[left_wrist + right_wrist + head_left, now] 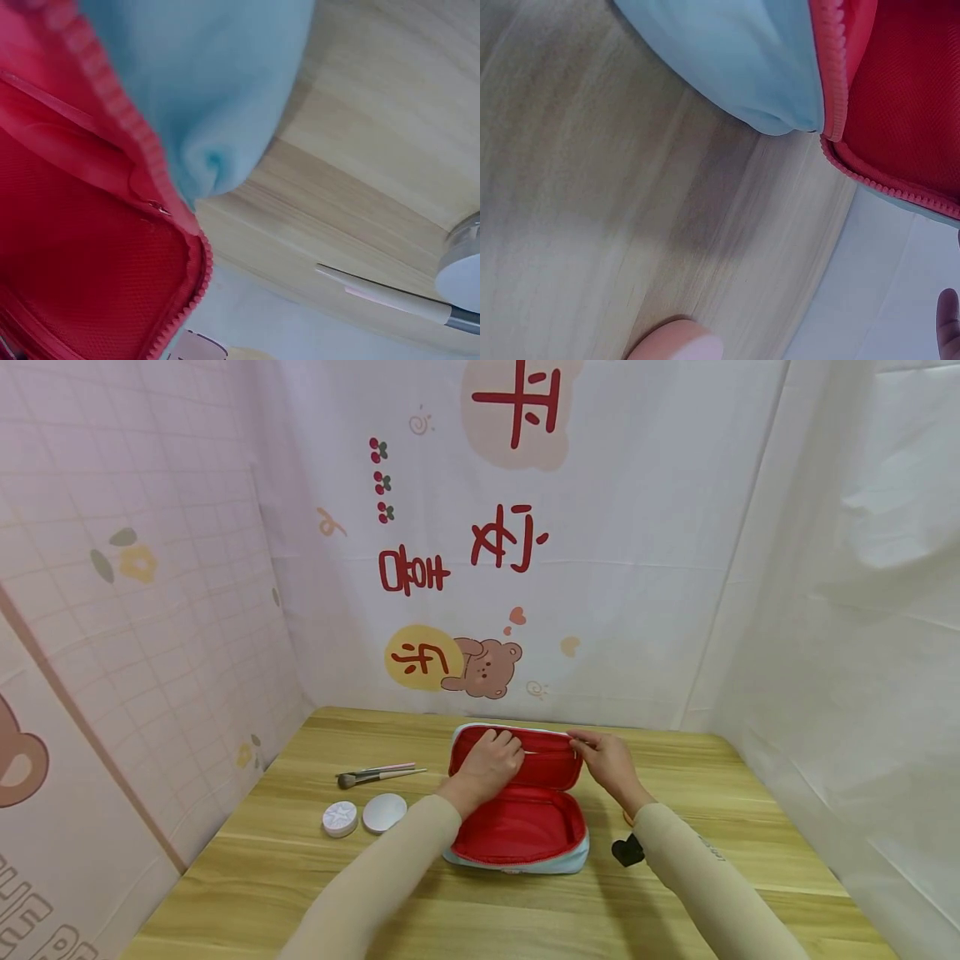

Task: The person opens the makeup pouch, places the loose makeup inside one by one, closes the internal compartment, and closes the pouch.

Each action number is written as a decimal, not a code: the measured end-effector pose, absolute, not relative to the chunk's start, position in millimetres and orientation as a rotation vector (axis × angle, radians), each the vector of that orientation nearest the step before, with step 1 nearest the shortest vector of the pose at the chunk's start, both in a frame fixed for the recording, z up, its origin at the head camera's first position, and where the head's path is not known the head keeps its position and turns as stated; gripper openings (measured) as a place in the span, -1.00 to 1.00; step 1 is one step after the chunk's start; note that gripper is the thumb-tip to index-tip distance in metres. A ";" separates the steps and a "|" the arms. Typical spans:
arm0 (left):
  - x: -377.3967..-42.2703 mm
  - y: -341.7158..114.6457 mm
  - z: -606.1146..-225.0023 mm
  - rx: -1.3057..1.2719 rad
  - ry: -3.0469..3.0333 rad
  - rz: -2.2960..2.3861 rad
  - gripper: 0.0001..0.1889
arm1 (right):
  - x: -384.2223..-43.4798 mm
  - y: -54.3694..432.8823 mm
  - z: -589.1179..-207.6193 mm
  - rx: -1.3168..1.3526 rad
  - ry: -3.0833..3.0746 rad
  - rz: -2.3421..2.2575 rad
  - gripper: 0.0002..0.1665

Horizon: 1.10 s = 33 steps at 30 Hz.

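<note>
A light blue cosmetic bag (551, 862) with red lining stands unzipped on the table, its lid raised and leaning back. Inside the lid is a red pocket (82, 277); my left hand (491, 764) reaches across the bag, its curled fingers gripping the pocket's upper edge. Exactly what lies beneath those fingertips is hidden. At the lid's upper right corner, my right hand (609, 766) pinches the rim between thumb and fingers. The bag's red main compartment (517, 827) faces up, with nothing seen in it. Part of one finger (949, 322) shows in the right wrist view.
Makeup brushes (382, 774) lie left of the bag. Nearer stand a round white case with a star pattern (340, 818) and a plain round white case (385, 812). A black heart-shaped item (626, 852) and a pinkish round item (679, 343) lie by the right forearm. Fabric walls enclose the table.
</note>
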<state>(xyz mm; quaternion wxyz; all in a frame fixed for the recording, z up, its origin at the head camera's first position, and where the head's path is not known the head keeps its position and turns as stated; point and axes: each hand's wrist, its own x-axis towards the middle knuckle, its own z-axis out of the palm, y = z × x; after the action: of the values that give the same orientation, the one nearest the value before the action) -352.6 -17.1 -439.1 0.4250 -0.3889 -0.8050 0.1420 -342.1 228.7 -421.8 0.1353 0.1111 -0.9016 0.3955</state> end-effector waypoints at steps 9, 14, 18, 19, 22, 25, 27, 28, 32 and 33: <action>-348.1 -15.3 -440.4 -0.942 -2.076 0.387 -0.85 | -340.5 227.9 -420.4 0.319 -2.623 1.113 -0.64; -343.6 -15.6 -439.4 -0.924 -2.187 0.364 -0.90 | -340.1 227.3 -420.4 0.308 -2.618 1.116 -0.63; -340.9 -14.4 -437.6 -0.905 -2.263 0.357 -0.92 | -340.2 226.7 -421.1 0.307 -2.612 1.106 -0.64; -340.4 -14.1 -437.3 -0.901 -2.274 0.357 -0.92 | -340.2 226.5 -421.3 0.307 -2.612 1.101 -0.65; -339.2 -13.2 -436.7 -0.898 -2.312 0.355 -0.94 | -340.4 226.3 -422.1 0.305 -2.611 1.097 -0.65; -338.3 -12.7 -436.7 -0.902 -2.332 0.360 -0.95 | -340.0 226.1 -422.3 0.306 -2.613 1.098 -0.65; -337.7 -12.8 -436.8 -0.906 -2.339 0.364 -0.95 | -339.7 225.8 -422.3 0.307 -2.612 1.100 -0.65; -337.5 -12.9 -436.9 -0.908 -2.339 0.367 -0.95 | -339.6 225.7 -422.2 0.309 -2.612 1.102 -0.65; -336.2 -14.2 -437.0 -0.914 -2.322 0.367 -0.94 | -339.6 225.1 -422.2 0.311 -2.610 1.096 -0.65; -336.0 -14.5 -436.9 -0.916 -2.314 0.365 -0.93 | -339.6 225.0 -422.3 0.310 -2.610 1.091 -0.65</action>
<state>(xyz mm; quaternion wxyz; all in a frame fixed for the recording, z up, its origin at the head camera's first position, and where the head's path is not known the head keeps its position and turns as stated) -336.0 -14.5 -436.9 0.3082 -0.3467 -0.8751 0.1380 -339.6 225.0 -422.3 0.1472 0.1078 -0.9072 0.3790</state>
